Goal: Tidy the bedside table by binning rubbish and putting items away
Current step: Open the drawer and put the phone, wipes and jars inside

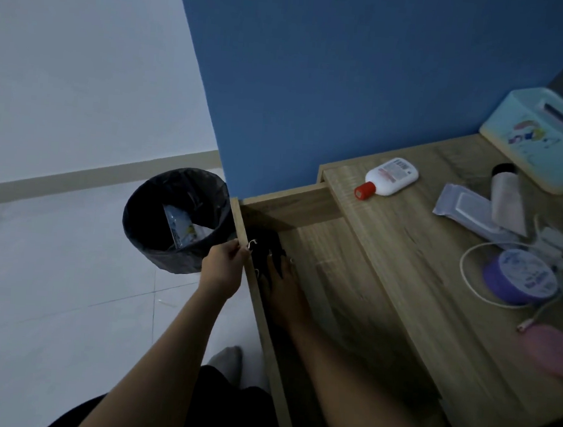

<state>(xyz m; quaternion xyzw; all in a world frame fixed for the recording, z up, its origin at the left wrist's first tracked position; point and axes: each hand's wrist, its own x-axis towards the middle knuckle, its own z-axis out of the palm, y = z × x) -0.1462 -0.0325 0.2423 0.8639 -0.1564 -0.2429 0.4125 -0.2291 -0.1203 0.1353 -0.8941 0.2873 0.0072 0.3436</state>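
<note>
The wooden bedside table has its drawer pulled out. My left hand pinches the top edge of the drawer's front panel near its far corner. Inside the drawer, my right hand lies with fingers spread on a black item in the dim far corner; small white hooks show beside it. On the tabletop lie a white bottle with a red cap, a wipes pack, a pale tube, a purple round tin, a white cable and a pink object.
A black-lined bin stands on the tiled floor left of the drawer, with a wrapper inside. A teal tissue box sits at the table's back right against the blue wall. My foot shows below the drawer.
</note>
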